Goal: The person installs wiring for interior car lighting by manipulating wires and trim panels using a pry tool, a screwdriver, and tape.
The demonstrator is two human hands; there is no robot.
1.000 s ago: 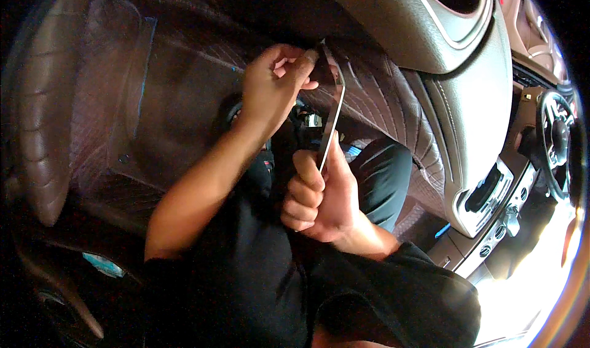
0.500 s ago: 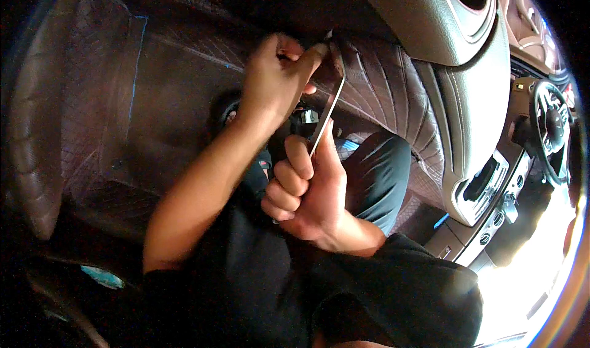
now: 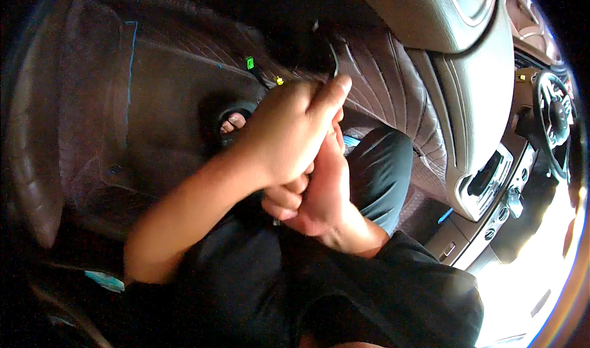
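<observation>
My left hand [image 3: 289,130] lies over my right hand [image 3: 326,191], both closed and held together in front of my lap. The left thumb presses along a thin, pale, flat strip [image 3: 335,56], whose bent upper end sticks out beyond the thumb. Its lower part is hidden between the hands; the right fist is curled around where it runs. The strip looks metallic, but its exact kind does not show. Beyond my hands is quilted dark brown covering [image 3: 375,74].
A beige console [image 3: 473,108] stands to the right, with a steering wheel [image 3: 553,114] farther off. A brown floor mat [image 3: 172,102] lies to the left, near a foot [image 3: 233,122]. Small green [image 3: 250,63] and yellow pieces [image 3: 279,81] show beyond my left hand.
My left hand has come down from the strip's upper end onto my right hand, covering most of the strip. The green and yellow pieces and the foot are now uncovered.
</observation>
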